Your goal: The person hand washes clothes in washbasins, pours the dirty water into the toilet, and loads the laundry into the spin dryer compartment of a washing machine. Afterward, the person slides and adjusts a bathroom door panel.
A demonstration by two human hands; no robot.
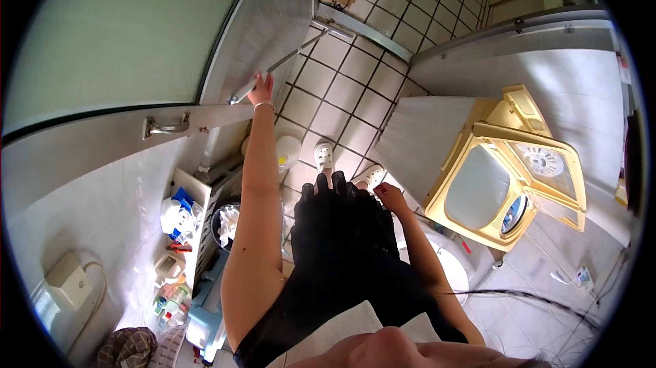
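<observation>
My left hand (260, 89) is wrapped round the upper end of a long-handled tool (294, 56), beside the open door (253, 33). The handle slants away to a flat head (336, 30) at the door sill on the tiled floor. Near my black skirt (342, 231), on the right, my right hand (389, 197) hangs with its fingers curled; whether anything is in them is too small to tell. White clogs (323, 156) are on my feet.
A yellow-topped washing machine (471, 183) with raised lids stands at the right. At the left are a shelf (199, 197) with bottles and packets, a bin (222, 224) with a liner, and a metal door handle (166, 125). A raised sill (383, 38) crosses the doorway.
</observation>
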